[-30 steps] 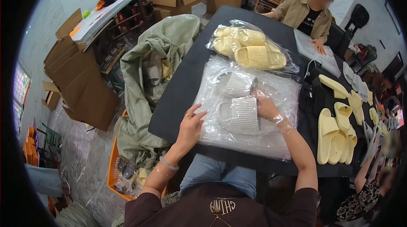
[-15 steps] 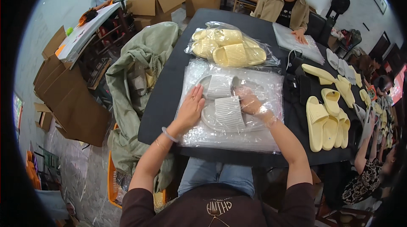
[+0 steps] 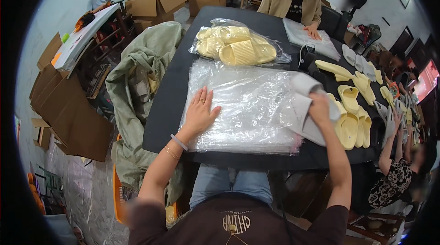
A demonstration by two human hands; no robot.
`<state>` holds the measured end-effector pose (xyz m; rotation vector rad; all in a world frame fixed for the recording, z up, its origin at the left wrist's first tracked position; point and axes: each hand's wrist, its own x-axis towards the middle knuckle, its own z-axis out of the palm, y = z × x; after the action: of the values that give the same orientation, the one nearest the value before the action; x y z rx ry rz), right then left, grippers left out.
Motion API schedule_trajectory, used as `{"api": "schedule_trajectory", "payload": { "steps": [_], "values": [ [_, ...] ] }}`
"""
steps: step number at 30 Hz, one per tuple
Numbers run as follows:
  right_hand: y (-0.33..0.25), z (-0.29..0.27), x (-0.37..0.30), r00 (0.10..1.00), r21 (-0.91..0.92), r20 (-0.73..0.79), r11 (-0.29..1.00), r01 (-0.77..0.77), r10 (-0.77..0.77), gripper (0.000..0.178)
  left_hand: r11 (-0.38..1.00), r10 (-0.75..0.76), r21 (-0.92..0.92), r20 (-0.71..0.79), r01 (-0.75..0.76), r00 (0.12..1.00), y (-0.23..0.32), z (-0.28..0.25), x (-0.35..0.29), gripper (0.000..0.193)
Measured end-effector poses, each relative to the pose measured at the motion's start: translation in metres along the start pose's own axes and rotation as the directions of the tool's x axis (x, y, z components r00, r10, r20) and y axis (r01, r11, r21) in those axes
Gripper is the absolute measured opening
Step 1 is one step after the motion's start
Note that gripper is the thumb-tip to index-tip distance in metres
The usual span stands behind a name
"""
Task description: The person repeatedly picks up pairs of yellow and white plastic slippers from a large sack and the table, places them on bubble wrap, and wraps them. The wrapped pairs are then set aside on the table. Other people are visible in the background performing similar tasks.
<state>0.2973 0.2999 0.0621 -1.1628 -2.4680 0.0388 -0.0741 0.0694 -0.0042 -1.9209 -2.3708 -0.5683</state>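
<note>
My left hand (image 3: 201, 110) lies flat, fingers spread, on the left part of a stack of clear plastic bags (image 3: 243, 107). At the stack's right edge my right hand (image 3: 319, 110), slightly blurred, is closed on a pair of grey slippers (image 3: 306, 84). These sit over the edge of the bags, partly behind my hand; no film covers the hand. Past the stack, a clear bag holding several pale yellow slippers (image 3: 238, 51) rests on the black table (image 3: 174, 107).
Several loose yellow slippers (image 3: 350, 123) and a row of grey ones (image 3: 357, 62) lie on the right. Across the table, a person's hand (image 3: 313, 31) rests on another bag stack (image 3: 298, 39). A green sack (image 3: 133, 94) stands left, near cardboard boxes (image 3: 160, 4).
The grey slippers have come out of the bag to the right, with my right hand. My left hand stays at the left, now flat on the bags. The view has shifted slightly.
</note>
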Motion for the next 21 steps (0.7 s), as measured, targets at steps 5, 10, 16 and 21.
{"api": "schedule_trajectory", "payload": {
  "steps": [5,10,16,21],
  "values": [
    [-0.017,-0.11,0.013,0.853,-0.08,-0.52,0.992,-0.094,0.039,0.023,0.991,-0.004,-0.133,0.049,0.01,0.999,-0.022,0.013,0.008,0.062],
    [-0.169,-0.137,0.05,0.861,0.435,-0.494,0.822,0.368,-0.125,0.022,0.848,-0.111,-0.504,0.136,0.165,0.985,-0.042,-0.013,0.031,0.049],
    [-0.364,-0.024,0.068,0.956,0.498,-0.214,0.82,0.282,-0.199,0.023,0.999,0.024,-0.042,-0.127,-0.03,0.992,-0.049,0.016,0.006,0.049],
    [-0.344,0.096,0.045,0.998,0.414,0.068,0.91,-0.035,0.007,0.022,0.98,0.193,0.062,-0.032,-0.191,0.981,-0.037,0.003,-0.023,0.05]
  ]
}}
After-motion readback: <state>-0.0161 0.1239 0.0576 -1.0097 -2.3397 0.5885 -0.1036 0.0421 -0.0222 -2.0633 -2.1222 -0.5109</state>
